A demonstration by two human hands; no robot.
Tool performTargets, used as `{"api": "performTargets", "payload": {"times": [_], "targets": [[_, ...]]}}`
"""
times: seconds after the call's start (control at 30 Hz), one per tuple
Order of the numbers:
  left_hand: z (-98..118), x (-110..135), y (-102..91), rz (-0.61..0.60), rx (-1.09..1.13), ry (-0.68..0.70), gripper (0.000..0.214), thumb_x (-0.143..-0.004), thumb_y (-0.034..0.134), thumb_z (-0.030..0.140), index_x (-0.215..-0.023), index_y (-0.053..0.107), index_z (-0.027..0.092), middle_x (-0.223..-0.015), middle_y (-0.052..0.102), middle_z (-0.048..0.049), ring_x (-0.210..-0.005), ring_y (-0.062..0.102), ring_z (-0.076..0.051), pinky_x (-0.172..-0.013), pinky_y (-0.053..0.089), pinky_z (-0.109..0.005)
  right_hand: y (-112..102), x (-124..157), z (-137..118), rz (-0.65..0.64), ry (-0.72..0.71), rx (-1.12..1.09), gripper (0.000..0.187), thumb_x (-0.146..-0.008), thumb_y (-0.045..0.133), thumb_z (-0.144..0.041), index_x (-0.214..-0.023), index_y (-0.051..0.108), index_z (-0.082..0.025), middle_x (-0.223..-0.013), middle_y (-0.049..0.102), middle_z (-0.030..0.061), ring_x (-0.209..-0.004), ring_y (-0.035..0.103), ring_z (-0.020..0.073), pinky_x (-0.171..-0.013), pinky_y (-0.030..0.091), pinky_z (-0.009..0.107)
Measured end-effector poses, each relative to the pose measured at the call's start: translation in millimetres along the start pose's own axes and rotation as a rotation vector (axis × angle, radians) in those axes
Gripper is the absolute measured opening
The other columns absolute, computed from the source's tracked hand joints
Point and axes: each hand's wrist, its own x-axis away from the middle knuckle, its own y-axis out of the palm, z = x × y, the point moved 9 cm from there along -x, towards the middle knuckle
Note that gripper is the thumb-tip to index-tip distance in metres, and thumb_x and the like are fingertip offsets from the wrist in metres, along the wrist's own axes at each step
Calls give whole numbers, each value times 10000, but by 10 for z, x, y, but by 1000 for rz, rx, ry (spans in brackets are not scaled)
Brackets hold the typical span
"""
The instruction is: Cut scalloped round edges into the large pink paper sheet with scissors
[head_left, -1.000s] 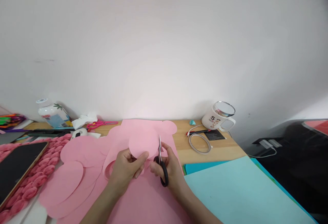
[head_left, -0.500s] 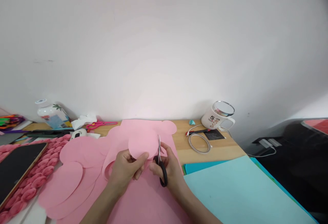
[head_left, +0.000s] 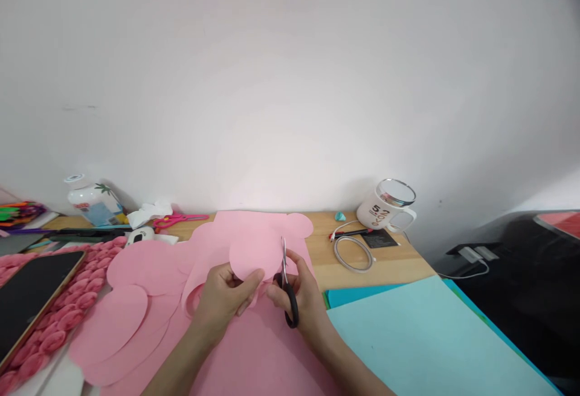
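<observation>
My left hand (head_left: 229,296) pinches the lower edge of a rounded piece of pink paper (head_left: 254,251), thumb on top. In my right hand (head_left: 301,293) is a pair of scissors with black handles (head_left: 292,305), its blades pointing away from me at the paper's right edge. Whether the blades are fully closed I cannot make out. Beneath both hands lies a large pink sheet (head_left: 267,353), curled at its left side. Several cut pink paper rounds (head_left: 109,323) overlap to the left of my left hand.
A white mug (head_left: 378,208) stands at the back right, near a coiled cable (head_left: 353,254). Light blue paper sheets (head_left: 430,335) lie at the right. Pink scissors (head_left: 179,219), a white bottle (head_left: 95,202) and a phone (head_left: 36,293) on a pink knitted mat (head_left: 67,317) are at the left.
The scissors and the pink paper have shifted very slightly to the right in the view. Both hands keep their holds.
</observation>
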Motion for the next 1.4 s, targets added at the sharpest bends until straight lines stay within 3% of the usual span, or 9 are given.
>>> {"api": "performTargets", "payload": {"times": [0.23, 0.83, 1.2, 1.4], "targets": [[1, -22, -7, 5, 18, 20, 376, -639, 602, 383, -435, 349, 192, -317, 316, 87, -329, 245, -46, -378, 179, -206, -6, 4, 1, 15, 18, 13, 666, -603, 710, -287, -1157, 366, -156, -511, 485, -81, -459, 412, 99, -442, 291, 195], [0, -12, -22, 0, 74, 33, 344, -674, 604, 345, -453, 407, 170, -320, 388, 78, -318, 263, -36, -380, 196, -197, 40, 34, -47, -7, 21, 16, 695, -620, 681, -350, -1177, 326, -132, -516, 527, -53, -473, 471, 125, -444, 377, 220], [-26, -58, 40, -91, 178, 42, 206, -684, 624, 262, -529, 560, 141, -345, 514, 38, -295, 422, -85, -355, 319, -207, 42, 29, -55, 12, 31, 38, 711, -610, 687, -389, -1164, 329, -124, -482, 514, -69, -430, 467, 121, -413, 375, 219], [-17, -46, 40, -98, 158, 53, 238, -700, 611, 298, -530, 560, 141, -371, 520, 39, -308, 426, -74, -370, 336, -204, -104, 2, 4, 154, 12, 2, 691, -628, 696, -412, -1159, 351, -134, -413, 463, -98, -393, 437, 112, -388, 325, 200]]}}
